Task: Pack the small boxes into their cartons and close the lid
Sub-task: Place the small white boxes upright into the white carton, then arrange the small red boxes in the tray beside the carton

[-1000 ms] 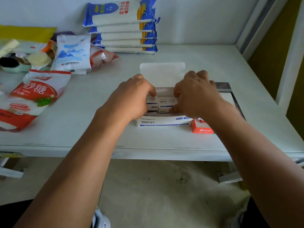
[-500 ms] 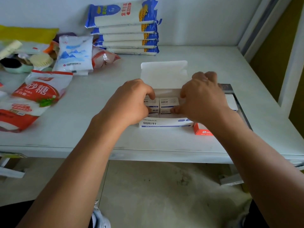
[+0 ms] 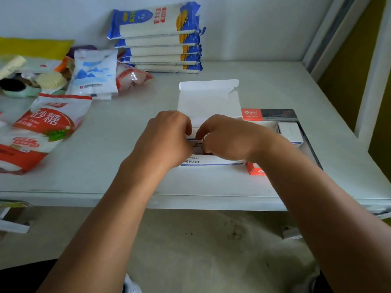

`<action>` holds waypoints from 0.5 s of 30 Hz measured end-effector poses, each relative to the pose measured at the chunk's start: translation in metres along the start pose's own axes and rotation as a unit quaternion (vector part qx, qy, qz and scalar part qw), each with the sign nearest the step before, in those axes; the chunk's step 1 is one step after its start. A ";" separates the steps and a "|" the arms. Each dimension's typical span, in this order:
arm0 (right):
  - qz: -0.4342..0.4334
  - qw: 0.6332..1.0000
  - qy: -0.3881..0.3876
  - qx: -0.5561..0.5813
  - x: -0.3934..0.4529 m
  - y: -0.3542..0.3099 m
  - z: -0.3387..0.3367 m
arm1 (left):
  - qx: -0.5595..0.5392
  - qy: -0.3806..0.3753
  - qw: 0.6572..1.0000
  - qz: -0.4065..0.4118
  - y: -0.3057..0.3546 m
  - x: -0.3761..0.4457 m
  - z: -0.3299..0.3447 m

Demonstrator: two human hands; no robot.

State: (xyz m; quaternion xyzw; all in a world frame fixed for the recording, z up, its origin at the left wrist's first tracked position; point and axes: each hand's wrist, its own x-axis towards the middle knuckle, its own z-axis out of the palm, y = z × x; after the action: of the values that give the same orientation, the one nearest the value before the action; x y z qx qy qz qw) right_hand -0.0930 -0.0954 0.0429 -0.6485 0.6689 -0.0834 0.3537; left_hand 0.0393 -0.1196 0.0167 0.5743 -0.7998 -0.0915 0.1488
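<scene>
A white carton with blue print (image 3: 211,162) lies on the table, its lid (image 3: 208,98) standing open at the back. Small white boxes (image 3: 197,145) sit inside it; only a sliver shows between my hands. My left hand (image 3: 167,140) and my right hand (image 3: 228,138) are both in the carton's left half, fingers curled down and nearly touching, pinching a small box there. The rest of the carton's inside is hidden by my hands.
A second carton with a red front (image 3: 256,169) and a red-and-dark lid (image 3: 268,115) lies open to the right, with a white small box (image 3: 289,132) in it. Sugar bags (image 3: 42,132), a salt bag (image 3: 93,75) and stacked noodle packs (image 3: 160,39) fill the left and back.
My hands have drawn together over the left part of the carton. My right hand slid left, uncovering the red carton and its white box.
</scene>
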 end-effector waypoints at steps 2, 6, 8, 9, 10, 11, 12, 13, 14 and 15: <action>-0.001 1.000 0.006 0.028 0.000 0.005 0.000 | -0.004 -0.004 1.000 -0.006 0.000 -0.001 0.000; -0.009 0.994 0.031 0.102 0.009 0.006 0.008 | -0.011 -0.007 1.000 0.009 0.000 -0.002 0.002; -0.011 0.996 0.063 0.061 0.012 0.001 0.013 | -0.012 -0.013 1.000 0.015 0.001 -0.001 0.003; -0.014 0.996 0.081 0.043 0.014 0.000 0.015 | -0.018 -0.016 1.000 0.013 0.001 -0.002 0.003; -0.016 0.995 0.092 0.039 0.015 0.001 0.016 | -0.026 -0.021 0.999 0.011 0.000 -0.002 0.003; -0.021 0.994 0.103 0.041 0.015 0.002 0.016 | -0.038 -0.026 0.999 0.007 -0.001 -0.003 0.002; -0.026 0.992 0.112 0.049 0.014 0.004 0.014 | -0.055 -0.029 0.998 -0.001 -0.002 -0.004 0.001; -0.032 0.990 0.119 0.072 0.012 0.007 0.010 | -0.072 -0.024 0.997 -0.009 -0.003 -0.004 -0.001; -0.036 0.986 0.121 0.111 0.009 0.011 0.005 | -0.083 -0.010 0.996 -0.016 -0.004 -0.004 -0.002; -0.038 0.980 0.120 0.156 0.005 0.016 -0.001 | -0.090 0.005 0.996 -0.018 -0.004 -0.003 -0.003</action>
State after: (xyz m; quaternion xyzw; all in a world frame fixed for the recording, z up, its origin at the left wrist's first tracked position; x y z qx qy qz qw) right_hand -0.1056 -0.0981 0.0328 -0.5958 0.6599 -0.2778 0.3639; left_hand 0.0452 -0.1177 0.0178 0.5729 -0.7773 -0.1630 0.2024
